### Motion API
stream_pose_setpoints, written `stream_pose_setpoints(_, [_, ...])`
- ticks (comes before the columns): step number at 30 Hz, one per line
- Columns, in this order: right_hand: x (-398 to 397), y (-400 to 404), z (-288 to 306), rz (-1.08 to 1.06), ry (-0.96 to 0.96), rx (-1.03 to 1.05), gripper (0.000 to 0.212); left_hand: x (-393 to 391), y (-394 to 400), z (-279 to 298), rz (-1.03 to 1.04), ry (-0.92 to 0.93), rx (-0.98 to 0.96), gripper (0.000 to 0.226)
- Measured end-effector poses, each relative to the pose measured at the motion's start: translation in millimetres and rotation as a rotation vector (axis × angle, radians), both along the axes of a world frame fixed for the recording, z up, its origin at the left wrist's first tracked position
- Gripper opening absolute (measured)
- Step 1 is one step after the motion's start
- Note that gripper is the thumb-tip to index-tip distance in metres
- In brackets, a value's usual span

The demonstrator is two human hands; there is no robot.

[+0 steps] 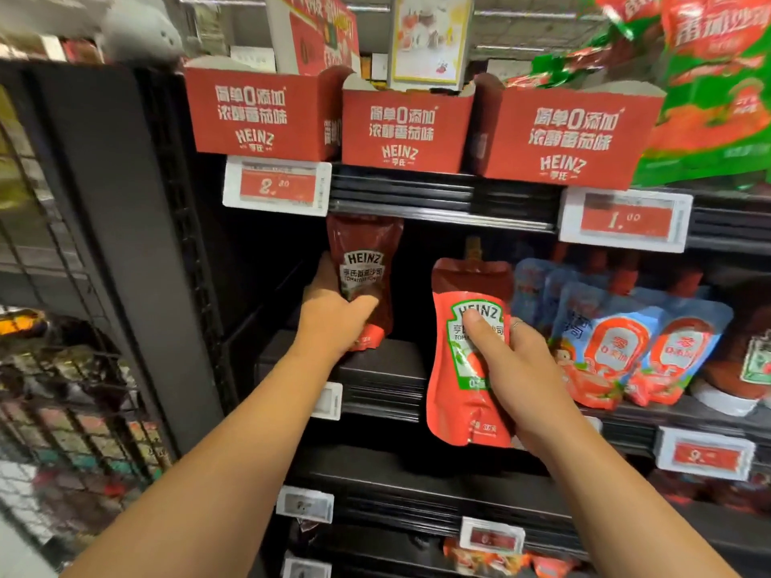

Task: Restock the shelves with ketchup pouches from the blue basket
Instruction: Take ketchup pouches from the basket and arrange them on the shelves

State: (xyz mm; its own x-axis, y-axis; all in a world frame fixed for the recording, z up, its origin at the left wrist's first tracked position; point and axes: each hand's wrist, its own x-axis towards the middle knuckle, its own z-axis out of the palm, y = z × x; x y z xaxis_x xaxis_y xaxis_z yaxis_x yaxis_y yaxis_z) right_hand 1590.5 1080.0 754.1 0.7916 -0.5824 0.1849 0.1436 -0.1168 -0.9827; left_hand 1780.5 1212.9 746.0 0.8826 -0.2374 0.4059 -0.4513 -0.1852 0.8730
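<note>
The left hand [338, 319] holds a red pouch [364, 277] upright in the dark left part of the shelf [375, 365]. The right hand [513, 369] holds a second pouch [459, 369] in front of the shelf, thumb on its label. Blue pouches [617, 344] stand just to the right.

The left hand [333, 314] covers the lower label of the dark ketchup pouch [363, 260] it grips; that pouch's top is hidden behind the price tag [276, 185] above the grip. The right hand [507, 369] hides the middle of the bright ketchup pouch [463, 369], its thumb lying over the label text. Right of this grip, the blue pouches [617, 340] overlap, only the front ones showing whole. The green packets [709, 98] far above are blurred and cut off by the edge, print unreadable
</note>
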Motion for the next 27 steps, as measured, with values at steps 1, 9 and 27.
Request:
stream_pose_setpoints(1, [6, -3, -1, -0.01, 0.008, -0.007, 0.028, 2, -1, -3, -0.022, -0.015, 0.06, 0.062])
stream_pose_setpoints(9, [71, -34, 16, -0.19, 0.12, -0.1, 0.03, 14, -5, -13, -0.115, -0.063, 0.058, 0.076])
stream_pose_setpoints(27, [136, -57, -18, -0.102, -0.119, -0.306, 0.052, 22, -8, -16, -0.05, -0.109, 0.213, 0.073])
